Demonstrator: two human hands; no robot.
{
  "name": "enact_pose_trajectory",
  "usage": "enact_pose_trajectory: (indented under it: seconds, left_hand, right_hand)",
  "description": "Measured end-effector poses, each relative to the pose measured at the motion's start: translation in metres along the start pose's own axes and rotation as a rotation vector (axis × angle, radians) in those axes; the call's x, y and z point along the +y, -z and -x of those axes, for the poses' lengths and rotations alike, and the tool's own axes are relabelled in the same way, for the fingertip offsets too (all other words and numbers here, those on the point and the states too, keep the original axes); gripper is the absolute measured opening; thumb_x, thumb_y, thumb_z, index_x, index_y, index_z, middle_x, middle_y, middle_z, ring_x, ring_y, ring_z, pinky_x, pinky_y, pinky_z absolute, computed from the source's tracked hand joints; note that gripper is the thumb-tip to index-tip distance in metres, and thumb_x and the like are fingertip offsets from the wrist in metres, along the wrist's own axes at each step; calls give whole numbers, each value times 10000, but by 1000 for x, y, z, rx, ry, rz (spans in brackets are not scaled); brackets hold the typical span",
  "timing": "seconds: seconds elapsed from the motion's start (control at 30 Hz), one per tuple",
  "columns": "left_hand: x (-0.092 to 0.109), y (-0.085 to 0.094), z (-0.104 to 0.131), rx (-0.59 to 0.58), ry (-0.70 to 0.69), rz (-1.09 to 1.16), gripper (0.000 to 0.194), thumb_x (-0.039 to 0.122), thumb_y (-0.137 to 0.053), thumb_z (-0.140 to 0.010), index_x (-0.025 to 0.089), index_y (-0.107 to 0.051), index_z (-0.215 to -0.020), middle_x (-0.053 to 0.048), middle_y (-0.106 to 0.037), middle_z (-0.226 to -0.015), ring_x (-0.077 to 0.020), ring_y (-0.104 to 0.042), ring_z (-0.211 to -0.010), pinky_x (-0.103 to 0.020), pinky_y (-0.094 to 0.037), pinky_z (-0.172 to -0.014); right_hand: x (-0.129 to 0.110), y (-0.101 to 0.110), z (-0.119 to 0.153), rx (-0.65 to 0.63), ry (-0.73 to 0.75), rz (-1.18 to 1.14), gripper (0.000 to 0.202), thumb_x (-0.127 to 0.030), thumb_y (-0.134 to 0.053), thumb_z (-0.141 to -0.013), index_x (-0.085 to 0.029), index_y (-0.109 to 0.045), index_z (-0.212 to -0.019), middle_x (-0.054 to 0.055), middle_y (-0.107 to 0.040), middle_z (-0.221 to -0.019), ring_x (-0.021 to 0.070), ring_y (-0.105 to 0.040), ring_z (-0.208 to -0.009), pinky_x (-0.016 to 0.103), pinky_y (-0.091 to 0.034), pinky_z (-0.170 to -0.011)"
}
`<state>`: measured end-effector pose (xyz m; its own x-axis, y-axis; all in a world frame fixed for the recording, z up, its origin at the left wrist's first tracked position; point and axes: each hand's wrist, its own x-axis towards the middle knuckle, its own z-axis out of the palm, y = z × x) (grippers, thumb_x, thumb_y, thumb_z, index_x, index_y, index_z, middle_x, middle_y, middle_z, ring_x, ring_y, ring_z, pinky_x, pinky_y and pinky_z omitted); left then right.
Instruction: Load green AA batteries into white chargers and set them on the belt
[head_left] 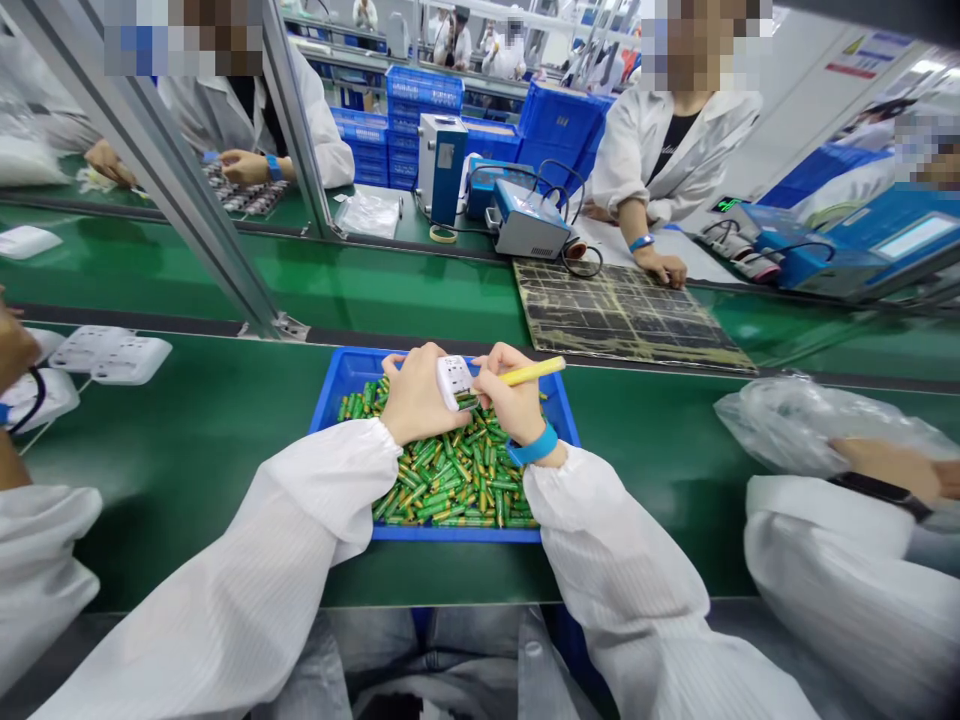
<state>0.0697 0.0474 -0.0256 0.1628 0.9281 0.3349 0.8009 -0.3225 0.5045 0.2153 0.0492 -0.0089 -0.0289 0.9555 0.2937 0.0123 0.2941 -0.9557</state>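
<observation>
My left hand [418,392] is closed around a small white plastic device [452,378], held tilted above a tray. Dark markings show on its face, and something green, perhaps a battery, is at its lower edge. A yellow pen-like stick [534,371] is gripped in my right hand [514,398], beside the device; its working end is hidden by the fingers. Below both hands, the blue tray [457,535] contains a loose heap of green batteries [450,475] with gold-coloured ends. A blue band [534,446] circles my right wrist.
White plastic devices [112,352] lie on the green bench at left, near a co-worker's sleeve. Clear plastic bags [825,415] and another person's arm are at right. Across the bench, a co-worker's hand [664,268] rests on a dark gridded board [630,315]. A metal post [187,180] stands front left.
</observation>
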Motion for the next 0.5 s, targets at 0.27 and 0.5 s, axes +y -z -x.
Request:
enact_pose_trajectory:
  seconds: [0.27, 0.5]
  left_hand:
    - [-1, 4, -3, -37, -3, -85, 647, 410, -823, -484, 211, -435, -962, -70, -627, -996, -313, -575, -986, -514, -299, -919]
    - [-3, 14, -7, 42, 99, 80, 684, 380, -842, -509, 211, -435, -1031, -26, -612, -1035, -263, -574, -1005, -472, -292, -934]
  right_hand:
    - [5, 17, -6, 5, 317, 607, 248, -163, -548, -644, -244, -329, -562, -42, -300, -504, 161, -302, -567, 366, -367, -718]
    - [12, 23, -9, 263, 65, 96, 263, -174, -542, -648, -241, -306, -552, -67, -328, -468, 107, -318, -447, 266, -259, -471]
